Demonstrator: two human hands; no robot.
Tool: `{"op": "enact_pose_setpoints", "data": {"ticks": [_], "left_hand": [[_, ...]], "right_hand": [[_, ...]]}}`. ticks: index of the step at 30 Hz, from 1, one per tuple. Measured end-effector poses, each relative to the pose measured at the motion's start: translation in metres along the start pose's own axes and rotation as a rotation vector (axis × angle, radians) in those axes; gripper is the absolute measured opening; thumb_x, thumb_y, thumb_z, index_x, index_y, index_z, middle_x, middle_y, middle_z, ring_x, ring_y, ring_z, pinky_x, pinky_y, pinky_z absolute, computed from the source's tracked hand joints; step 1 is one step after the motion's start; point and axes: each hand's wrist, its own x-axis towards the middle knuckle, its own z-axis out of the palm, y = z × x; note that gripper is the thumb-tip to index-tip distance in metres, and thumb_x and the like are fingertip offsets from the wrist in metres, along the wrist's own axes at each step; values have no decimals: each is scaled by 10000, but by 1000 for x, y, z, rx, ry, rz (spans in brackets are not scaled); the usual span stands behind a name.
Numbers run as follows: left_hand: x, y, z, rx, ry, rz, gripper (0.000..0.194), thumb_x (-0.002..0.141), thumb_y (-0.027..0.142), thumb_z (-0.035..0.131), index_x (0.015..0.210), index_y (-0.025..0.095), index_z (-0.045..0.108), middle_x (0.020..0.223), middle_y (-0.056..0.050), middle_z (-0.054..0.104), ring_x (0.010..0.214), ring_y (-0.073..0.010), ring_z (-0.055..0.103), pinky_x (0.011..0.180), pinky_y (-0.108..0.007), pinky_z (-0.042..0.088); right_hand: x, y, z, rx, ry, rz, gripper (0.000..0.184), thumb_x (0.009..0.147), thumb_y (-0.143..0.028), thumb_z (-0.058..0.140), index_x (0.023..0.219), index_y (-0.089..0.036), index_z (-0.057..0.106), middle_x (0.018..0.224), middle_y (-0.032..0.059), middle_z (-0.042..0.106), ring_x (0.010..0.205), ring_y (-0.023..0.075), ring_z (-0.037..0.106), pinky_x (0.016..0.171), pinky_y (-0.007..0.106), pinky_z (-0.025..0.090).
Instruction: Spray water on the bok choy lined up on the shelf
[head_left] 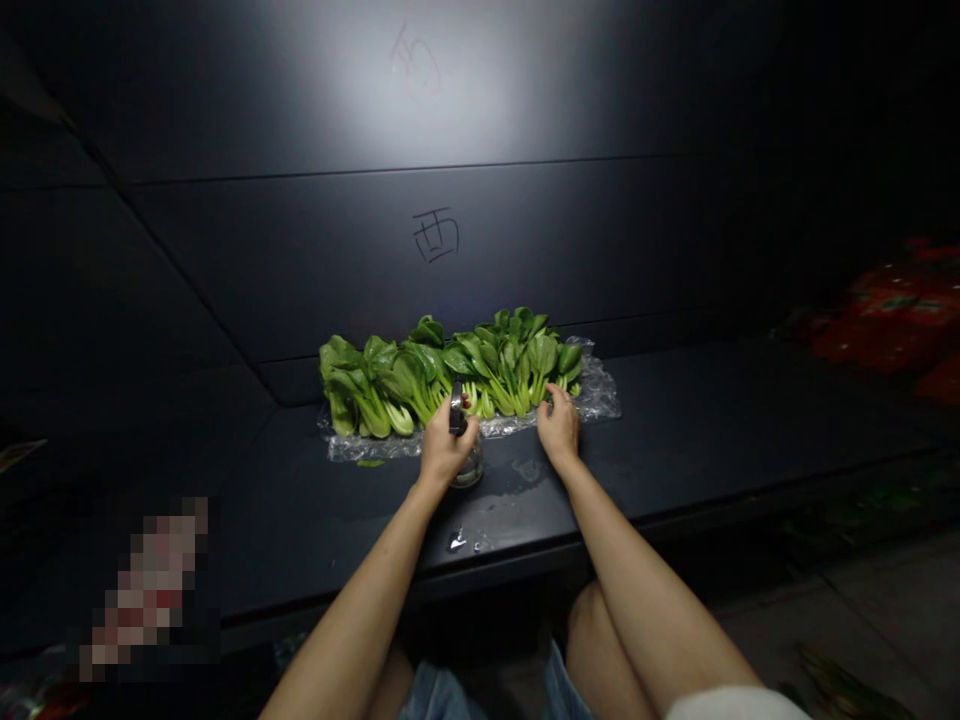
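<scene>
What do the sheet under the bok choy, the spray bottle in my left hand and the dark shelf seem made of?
Sheet: thin, shiny, clear plastic film, judging by its crinkles and glints.
Spray bottle: see-through body, plastic or glass, I can't tell; black head probably glossy plastic, from its sheen.
Shelf: smooth, satin, perhaps painted metal or laminate.

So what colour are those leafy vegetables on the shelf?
The vegetables have deep green leaves and paler green stalks, clearest in the head view.

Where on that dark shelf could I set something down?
Right of the clear plastic, the shelf looks bare toward the red packages. Left of the plastic, another patch seems bare. The middle is crowded: greens on the plastic, left hand with a bottle, right hand at the greens.
</scene>
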Motion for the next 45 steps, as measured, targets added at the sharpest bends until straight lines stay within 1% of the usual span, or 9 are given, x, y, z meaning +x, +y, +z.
{"op": "enact_pose_setpoints", "data": {"ticks": [6,11,16,22,26,34,36,40,45], "left_hand": [[0,-3,-9,22,47,-9,263,820,297,579,1061,191,594,986,-57,681,817,-170,679,742,-270,519],[-2,-1,-11,65,37,-35,219,822,311,558,1006,197,591,904,-45,687,803,-179,680,714,-267,509],[0,-4,-12,56,34,-3,251,822,305,555,1041,188,589,962,-59,683,830,-178,676,742,-273,508],[1,-7,-12,82,47,14,251,816,296,579,1043,190,604,952,-55,687,810,-175,662,742,-277,499],[0,-9,-12,69,45,8,295,803,272,593,1088,192,604,963,-54,692,807,-173,650,751,-281,496],[0,-11,-11,35,34,-2,266,804,258,581,1062,197,594,947,-44,672,784,-161,641,732,-270,506],[0,-9,-12,40,28,-7,265,798,253,580,1056,194,591,947,-44,674,804,-167,645,734,-270,501],[1,-5,-13,47,29,-15,282,788,251,578,1063,190,590,960,-49,681,829,-174,645,744,-273,493],[1,-4,-13,43,37,-17,269,784,251,579,1045,192,600,942,-46,690,833,-174,651,750,-271,489]], "right_hand": [[-4,-7,8,-55,-29,-32,462,823,-141,435,1229,-113,653,1355,185,585,1262,272,533,1086,447,413],[-9,-12,13,-82,-80,-51,471,830,-147,450,1262,-117,634,1394,193,546,1310,280,488,1107,462,389],[-11,-12,14,-107,-92,-45,476,845,-150,448,1287,-127,623,1438,184,505,1353,277,444,1129,459,366],[-7,-25,11,-268,-176,-42,454,950,-251,389,1348,-181,596,1587,133,322,1472,305,246,1145,498,316],[-2,-33,16,-349,-227,-46,482,969,-335,392,1417,-217,527,1641,112,201,1502,341,143,1149,560,266],[11,-38,25,-341,-162,-15,586,977,-397,345,1463,-77,414,1621,191,217,1506,336,110,1164,554,243],[10,-39,25,-370,-195,0,581,972,-404,368,1457,-94,440,1630,184,190,1506,363,87,1163,563,235],[4,-36,23,-430,-246,-24,498,970,-415,388,1383,-197,562,1656,109,130,1502,394,65,1155,586,229],[2,-33,21,-455,-225,-45,488,975,-398,363,1330,-168,605,1647,121,163,1502,381,75,1160,576,227]]}}
